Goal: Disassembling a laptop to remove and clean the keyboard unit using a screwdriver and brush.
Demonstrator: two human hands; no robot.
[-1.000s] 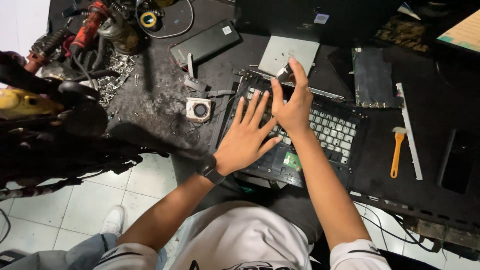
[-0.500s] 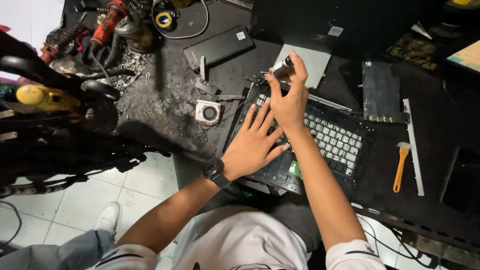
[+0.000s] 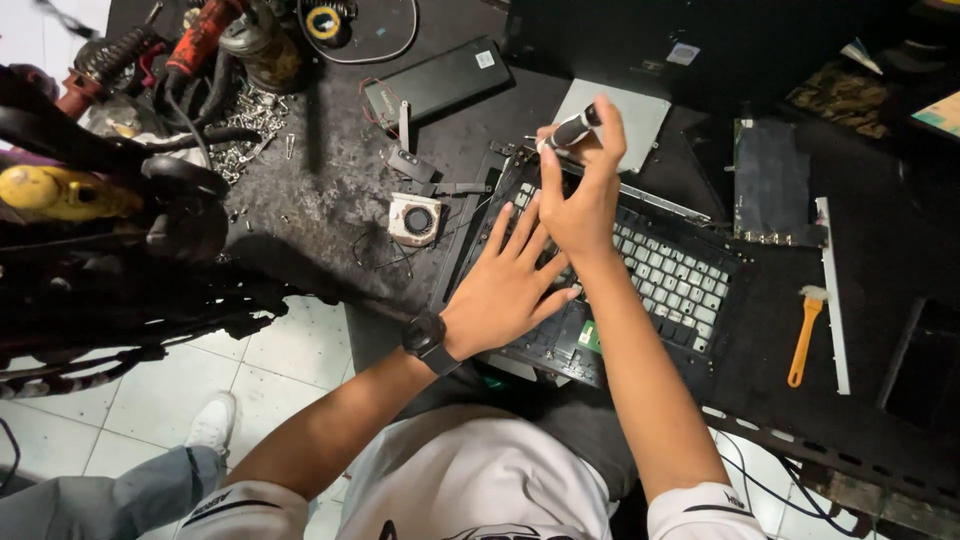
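The right hand [image 3: 583, 195] has lifted up toward 12 o'clock, fingers pinched on a small screwdriver [image 3: 570, 130], while the left hand [image 3: 505, 290] stays flat, fingers spread, on the laptop keyboard [image 3: 670, 270].

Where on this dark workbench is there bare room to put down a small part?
A bare patch lies on the dark workbench between the small square cooling fan and the pile of loose silver screws. Another lies between the opened laptop keyboard and the orange-handled brush. The top left corner with red power tools is crowded.
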